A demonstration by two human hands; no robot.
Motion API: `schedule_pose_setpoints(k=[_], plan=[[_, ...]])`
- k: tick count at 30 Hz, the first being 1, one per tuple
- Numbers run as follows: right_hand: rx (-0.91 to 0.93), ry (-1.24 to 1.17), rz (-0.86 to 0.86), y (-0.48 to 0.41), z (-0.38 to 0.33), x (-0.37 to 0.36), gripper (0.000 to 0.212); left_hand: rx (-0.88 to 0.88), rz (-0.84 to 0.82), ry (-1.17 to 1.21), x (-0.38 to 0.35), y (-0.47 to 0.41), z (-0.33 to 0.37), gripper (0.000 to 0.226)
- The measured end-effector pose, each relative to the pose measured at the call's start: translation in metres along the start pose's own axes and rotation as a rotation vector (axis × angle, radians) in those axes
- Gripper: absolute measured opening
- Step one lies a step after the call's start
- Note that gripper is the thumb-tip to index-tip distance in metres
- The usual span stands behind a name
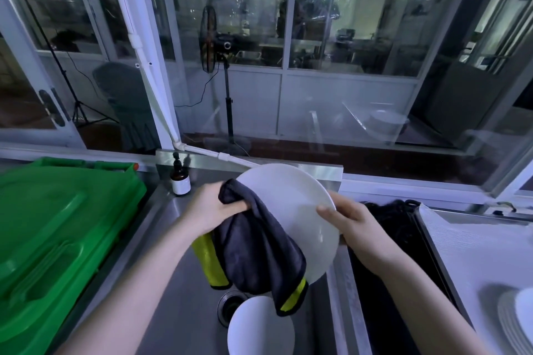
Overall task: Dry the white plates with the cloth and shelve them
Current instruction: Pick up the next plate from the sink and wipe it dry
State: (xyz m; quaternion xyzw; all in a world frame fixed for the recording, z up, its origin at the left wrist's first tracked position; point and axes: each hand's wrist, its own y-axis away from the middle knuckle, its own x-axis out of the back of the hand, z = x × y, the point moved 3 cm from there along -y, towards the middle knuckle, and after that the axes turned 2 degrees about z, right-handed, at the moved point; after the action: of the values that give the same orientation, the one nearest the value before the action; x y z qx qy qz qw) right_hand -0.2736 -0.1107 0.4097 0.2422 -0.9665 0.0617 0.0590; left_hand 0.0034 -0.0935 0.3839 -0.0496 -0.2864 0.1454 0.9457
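Plate (291, 210), glossy white, stood tilted over the sink (184, 311); my right hand (350, 220) pinched its rim, my left hand (213, 207) gripped the dark cloth (256, 248).

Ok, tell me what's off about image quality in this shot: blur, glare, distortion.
Head view: wide-angle bending curves the window frames toward the edges; the glass carries heavy reflections, including a ghost of plates; the left hand and dark cloth look slightly motion-smeared; the held white plate is bright with little surface detail; the plate stack at the lower right corner is soft and stretched.
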Motion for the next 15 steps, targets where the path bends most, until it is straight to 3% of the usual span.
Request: schedule_pose_setpoints(k=[5,8,10,12,15], plan=[[0.058,0.236,-0.056,-0.016,-0.019,-0.005,0.024,-0.071,0.033,0.005,0.014,-0.001,0.014,0.032],[0.118,0.577,-0.109,-0.026,-0.018,-0.025,0.017,-0.185,-0.104,-0.198,0.009,-0.001,0.032,0.038],[0.142,0.716,-0.068,-0.030,-0.015,-0.038,0.024,-0.206,-0.165,-0.244,0.001,0.002,0.036,0.038],[0.155,0.722,-0.018,-0.033,-0.015,-0.039,0.025,-0.156,-0.144,-0.128,-0.003,0.007,0.031,0.025],[0.133,0.548,0.080,-0.035,-0.016,-0.023,0.016,0.087,0.072,0.249,-0.010,0.023,0.000,0.022]])
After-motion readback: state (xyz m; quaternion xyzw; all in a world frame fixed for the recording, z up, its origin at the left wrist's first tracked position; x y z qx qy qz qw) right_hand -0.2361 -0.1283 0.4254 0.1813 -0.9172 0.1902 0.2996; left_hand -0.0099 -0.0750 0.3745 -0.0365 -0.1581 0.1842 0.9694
